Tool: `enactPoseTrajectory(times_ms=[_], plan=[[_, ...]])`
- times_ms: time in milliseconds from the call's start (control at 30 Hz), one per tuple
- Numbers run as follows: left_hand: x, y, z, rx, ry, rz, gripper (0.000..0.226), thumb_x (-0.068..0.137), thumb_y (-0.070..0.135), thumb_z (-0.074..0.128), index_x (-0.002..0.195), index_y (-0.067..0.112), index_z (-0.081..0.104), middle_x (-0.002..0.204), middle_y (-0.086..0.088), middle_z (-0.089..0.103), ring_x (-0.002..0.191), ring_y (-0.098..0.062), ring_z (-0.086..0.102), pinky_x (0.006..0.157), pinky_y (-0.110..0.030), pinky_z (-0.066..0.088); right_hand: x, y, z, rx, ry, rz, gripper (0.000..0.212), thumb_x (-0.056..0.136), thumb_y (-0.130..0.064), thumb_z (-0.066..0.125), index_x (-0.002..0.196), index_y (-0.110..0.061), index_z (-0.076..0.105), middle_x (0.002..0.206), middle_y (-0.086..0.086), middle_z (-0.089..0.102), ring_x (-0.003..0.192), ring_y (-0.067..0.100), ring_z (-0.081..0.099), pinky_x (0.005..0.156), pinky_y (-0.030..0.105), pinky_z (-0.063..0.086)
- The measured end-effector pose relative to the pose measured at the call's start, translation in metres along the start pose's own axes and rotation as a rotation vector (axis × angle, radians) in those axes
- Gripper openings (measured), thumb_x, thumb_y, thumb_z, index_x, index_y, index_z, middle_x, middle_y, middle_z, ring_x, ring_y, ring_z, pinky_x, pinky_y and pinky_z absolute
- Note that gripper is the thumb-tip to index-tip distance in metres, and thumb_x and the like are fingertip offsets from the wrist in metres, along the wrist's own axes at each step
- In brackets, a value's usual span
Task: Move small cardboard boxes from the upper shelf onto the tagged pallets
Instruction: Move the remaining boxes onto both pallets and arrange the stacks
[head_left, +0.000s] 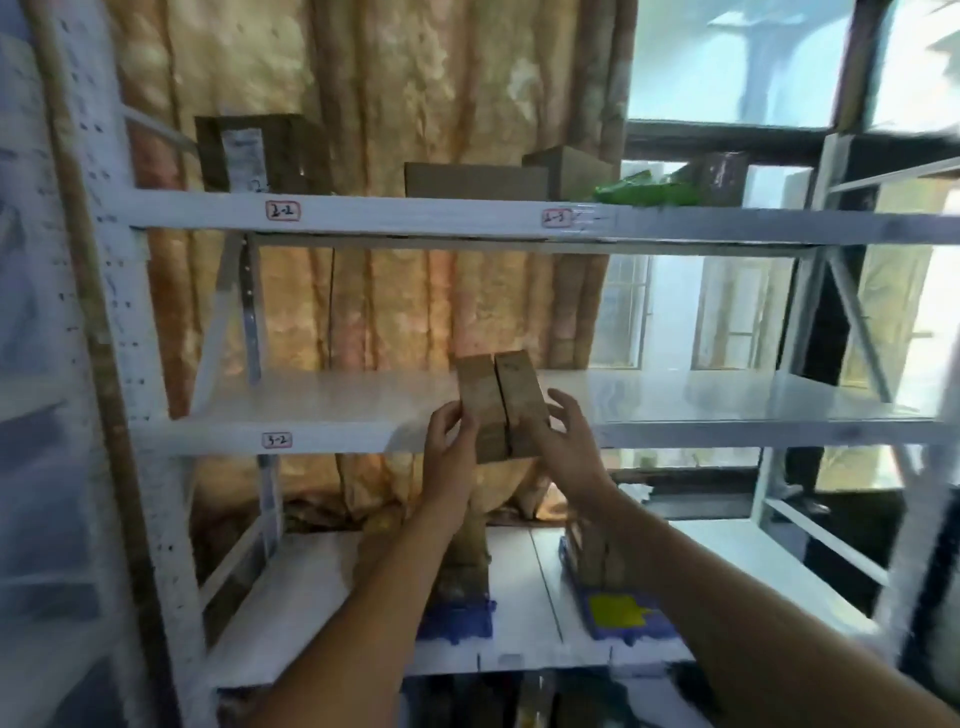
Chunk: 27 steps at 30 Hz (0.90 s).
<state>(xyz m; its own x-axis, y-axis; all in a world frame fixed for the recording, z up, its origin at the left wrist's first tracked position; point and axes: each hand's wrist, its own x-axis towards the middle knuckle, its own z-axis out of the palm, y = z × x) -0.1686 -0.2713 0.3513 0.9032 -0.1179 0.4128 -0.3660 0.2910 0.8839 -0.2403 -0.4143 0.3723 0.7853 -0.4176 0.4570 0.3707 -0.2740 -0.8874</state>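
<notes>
Boxes (501, 405), two side by side, overhang the front edge of the middle shelf (332, 402). My left hand (449, 441) grips their left side; my right hand (563, 441), fingers spread, touches their right side.

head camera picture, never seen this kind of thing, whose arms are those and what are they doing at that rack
This single picture comes from a camera worn on a person's head, looking forward and down, so the two bare arms reaching in from the bottom are the wearer's own. No machine is involved.

They face a white metal rack with a curtain behind it. On the middle shelf, labelled 3-2, stand two small cardboard boxes side by side at the front edge. The left hand grips the left box's side; the right hand lies against the right box with fingers spread, so they press the pair together.

The top shelf holds more cardboard boxes and a green packet. On the lowest shelf sit blue pallets, one with a yellow tag and a box on it.

The picture is blurred, so finer details are unclear.
</notes>
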Motion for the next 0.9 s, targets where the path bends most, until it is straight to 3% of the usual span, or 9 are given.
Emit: enactPoseTrajectory(times_ms=[100,200,267,400,467,600,767,833,900], plan=[[-0.053,-0.015,0.069,-0.005,-0.084,-0.03,0.024,0.088,0.059,0.065,0.108,0.048,0.066,0.108,0.027,0.069,0.099,0.008,0.063,0.091,-0.028,0.051,-0.038,0.014,-0.085,-0.084,0.089,0.019,0.042,0.096,-0.032,0.071,0.135,-0.023,0.06,0.114,-0.02,0.067,0.086,-0.017,0.067,0.064,0.002,0.048],[-0.1,-0.039,0.138,0.012,-0.108,-0.076,0.014,0.09,0.049,0.068,0.101,0.042,0.07,0.104,0.021,0.072,0.101,0.0,0.065,0.093,-0.033,0.052,-0.074,0.033,-0.166,-0.124,0.166,0.1,0.032,0.094,-0.032,0.073,0.125,-0.028,0.067,0.102,-0.02,0.074,0.085,-0.006,0.071,0.063,0.004,0.047],[-0.126,-0.059,0.177,0.028,-0.134,-0.089,0.008,0.092,0.043,0.068,0.099,0.04,0.07,0.109,0.017,0.07,0.107,-0.006,0.064,0.094,-0.031,0.049,-0.092,0.047,-0.213,-0.134,0.21,0.139,0.033,0.093,-0.028,0.073,0.125,-0.026,0.068,0.095,-0.023,0.075,0.079,-0.01,0.07,0.059,0.003,0.046],[-0.173,-0.102,0.248,0.069,-0.182,-0.227,0.012,0.095,0.036,0.066,0.106,0.032,0.067,0.11,0.01,0.068,0.108,-0.016,0.063,0.089,-0.031,0.05,-0.118,0.085,-0.291,-0.218,0.258,0.222,0.036,0.095,-0.025,0.073,0.13,-0.018,0.066,0.112,-0.01,0.073,0.083,-0.017,0.067,0.064,0.002,0.047],[-0.187,-0.124,0.276,0.072,-0.198,-0.298,0.012,0.095,0.032,0.066,0.105,0.028,0.064,0.106,0.004,0.068,0.105,-0.021,0.064,0.088,-0.034,0.052,-0.124,0.108,-0.32,-0.246,0.275,0.256,0.038,0.096,-0.033,0.07,0.132,-0.022,0.064,0.119,-0.007,0.071,0.089,-0.017,0.066,0.069,0.007,0.051],[-0.19,-0.169,0.322,0.108,-0.194,-0.368,0.014,0.094,0.039,0.066,0.105,0.03,0.063,0.109,0.004,0.067,0.104,-0.018,0.063,0.092,-0.037,0.053,-0.114,0.16,-0.361,-0.263,0.285,0.327,0.051,0.092,-0.052,0.069,0.138,-0.032,0.058,0.127,-0.01,0.067,0.111,0.007,0.065,0.095,0.035,0.055],[-0.147,-0.233,0.365,0.146,-0.14,-0.385,0.014,0.094,0.041,0.066,0.104,0.031,0.064,0.108,0.008,0.066,0.099,-0.008,0.061,0.083,-0.029,0.049,-0.053,0.226,-0.388,-0.242,0.239,0.374,0.043,0.09,-0.059,0.067,0.129,-0.047,0.053,0.111,-0.03,0.059,0.096,-0.009,0.06,0.073,0.012,0.042],[-0.122,-0.262,0.379,0.177,-0.105,-0.379,0.01,0.093,0.037,0.067,0.1,0.03,0.066,0.104,0.006,0.066,0.097,-0.01,0.061,0.079,-0.025,0.047,-0.022,0.257,-0.396,-0.227,0.224,0.398,0.05,0.085,-0.06,0.066,0.13,-0.044,0.053,0.112,-0.025,0.061,0.095,-0.009,0.062,0.072,0.01,0.045],[-0.097,-0.284,0.388,0.203,-0.076,-0.372,0.006,0.093,0.033,0.069,0.096,0.028,0.067,0.095,0.007,0.067,0.09,-0.011,0.063,0.072,-0.02,0.046,0.01,0.286,-0.399,-0.19,0.188,0.442,0.06,0.082,-0.06,0.067,0.134,-0.032,0.055,0.122,-0.007,0.068,0.103,0.005,0.068,0.082,0.023,0.057]])
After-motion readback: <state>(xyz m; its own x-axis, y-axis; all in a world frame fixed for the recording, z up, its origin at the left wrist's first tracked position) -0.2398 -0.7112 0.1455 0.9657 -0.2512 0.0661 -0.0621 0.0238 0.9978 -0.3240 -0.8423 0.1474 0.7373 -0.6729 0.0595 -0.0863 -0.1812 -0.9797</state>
